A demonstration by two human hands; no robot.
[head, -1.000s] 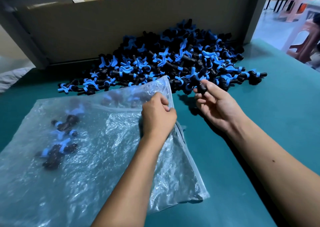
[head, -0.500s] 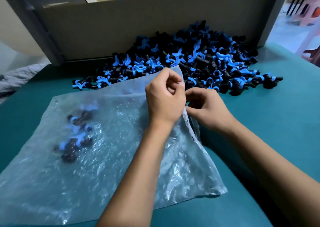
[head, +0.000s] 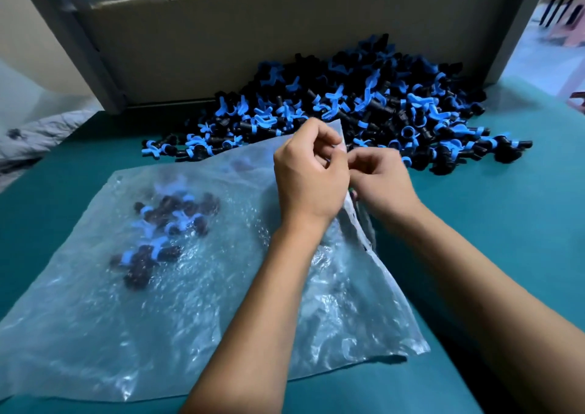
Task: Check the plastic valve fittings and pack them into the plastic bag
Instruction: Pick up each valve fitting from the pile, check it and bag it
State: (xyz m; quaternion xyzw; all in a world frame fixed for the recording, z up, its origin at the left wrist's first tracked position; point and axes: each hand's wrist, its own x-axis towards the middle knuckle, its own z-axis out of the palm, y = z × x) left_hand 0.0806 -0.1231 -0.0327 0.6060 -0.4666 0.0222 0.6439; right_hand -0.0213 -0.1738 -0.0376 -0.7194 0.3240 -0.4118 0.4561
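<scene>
A clear plastic bag (head: 196, 303) lies flat on the teal table, with several black-and-blue valve fittings (head: 164, 223) inside at its left. My left hand (head: 308, 176) pinches the bag's upper right corner and lifts the mouth edge. Touching it from the right, my right hand (head: 380, 181) is curled at the bag's mouth. A sliver of blue shows between the fingertips; the fitting it holds is otherwise hidden. Behind both hands, a large pile of loose valve fittings (head: 380, 106) rests against a cardboard wall.
The teal table (head: 506, 239) stretches out to the right of the bag. A cardboard panel (head: 253, 40) in a grey frame stands upright behind the pile. Crumpled grey plastic (head: 38, 135) lies off the table's left edge. Plastic stools stand far right.
My right hand took a fitting from the pile and brought it left to the bag's mouth. My left hand raised the bag's corner higher. The camera moved closer.
</scene>
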